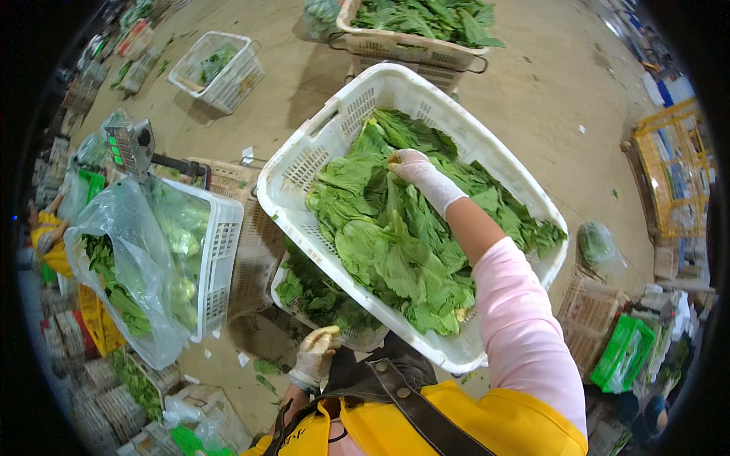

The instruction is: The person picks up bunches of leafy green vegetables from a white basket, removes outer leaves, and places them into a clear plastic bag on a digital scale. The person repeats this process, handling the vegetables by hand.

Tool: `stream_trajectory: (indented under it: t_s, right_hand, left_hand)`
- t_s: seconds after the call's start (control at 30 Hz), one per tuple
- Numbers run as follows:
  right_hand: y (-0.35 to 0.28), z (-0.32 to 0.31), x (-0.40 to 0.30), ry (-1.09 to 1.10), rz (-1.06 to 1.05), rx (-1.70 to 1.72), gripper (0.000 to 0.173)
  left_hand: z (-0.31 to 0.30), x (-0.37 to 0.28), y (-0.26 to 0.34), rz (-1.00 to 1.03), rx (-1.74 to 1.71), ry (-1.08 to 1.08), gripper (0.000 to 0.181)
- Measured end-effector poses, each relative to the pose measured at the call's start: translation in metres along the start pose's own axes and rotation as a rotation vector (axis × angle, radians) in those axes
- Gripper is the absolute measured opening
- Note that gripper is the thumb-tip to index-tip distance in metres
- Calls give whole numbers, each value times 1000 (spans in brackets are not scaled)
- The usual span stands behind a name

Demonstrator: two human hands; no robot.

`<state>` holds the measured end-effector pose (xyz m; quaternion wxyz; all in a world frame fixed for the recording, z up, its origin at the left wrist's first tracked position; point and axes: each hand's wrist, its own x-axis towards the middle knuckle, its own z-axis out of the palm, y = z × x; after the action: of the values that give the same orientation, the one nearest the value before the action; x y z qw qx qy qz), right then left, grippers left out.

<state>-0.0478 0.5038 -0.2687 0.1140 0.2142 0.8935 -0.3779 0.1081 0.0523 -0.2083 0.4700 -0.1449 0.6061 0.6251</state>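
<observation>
A white plastic crate (485,137) of leafy greens (399,245) lies tilted before me. My right hand (412,166), in a pale glove, reaches over its right side, fingers bent at the upper leaves; whether it pinches a leaf is not clear. Low by my waist, outside the crate's near edge, my left hand (319,349) is gloved too, its fingers curled, with nothing plainly in it. Beneath the big crate, a lower crate (365,342) holds darker greens. On the left, a clear plastic bag (134,228) with greens lines another white crate (222,245).
A scale display (130,147) rises beside the left crate. Stacked crates of greens (410,45) stand ahead, and a smaller white crate (228,85) is at upper left. A bagged bundle (597,245) and a green crate (623,353) lie right. A person in yellow (51,239) is far left.
</observation>
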Motion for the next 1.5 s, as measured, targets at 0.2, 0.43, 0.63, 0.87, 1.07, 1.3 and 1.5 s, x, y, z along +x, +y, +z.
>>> stream_trajectory:
  t_s: [0.2, 0.43, 0.63, 0.87, 1.07, 1.3, 1.5]
  right_hand:
    - [-32, 3, 29, -488, 122, -825, 56]
    - [-42, 7, 35, -487, 194, -807, 63]
    - [-16, 41, 66, -540, 264, -845, 65]
    - [-28, 6, 44, -490, 254, -768, 75]
    - [-60, -27, 6, -577, -20, -773, 85]
    - [-52, -29, -7, -635, -83, -569, 111]
    - [-111, -47, -85, -402, -86, -771, 99]
  left_hand:
    - [37, -13, 6, 17, 65, 176, 31]
    - [56, -8, 10, 28, 41, 196, 32]
    - [55, -24, 1, 149, 30, 248, 29]
    - [30, -42, -38, 99, -172, 350, 30]
    - [12, -39, -53, 139, -311, 379, 29]
    - [-3, -29, -39, 204, -309, 239, 25]
    - [-31, -17, -8, 268, -196, 83, 24]
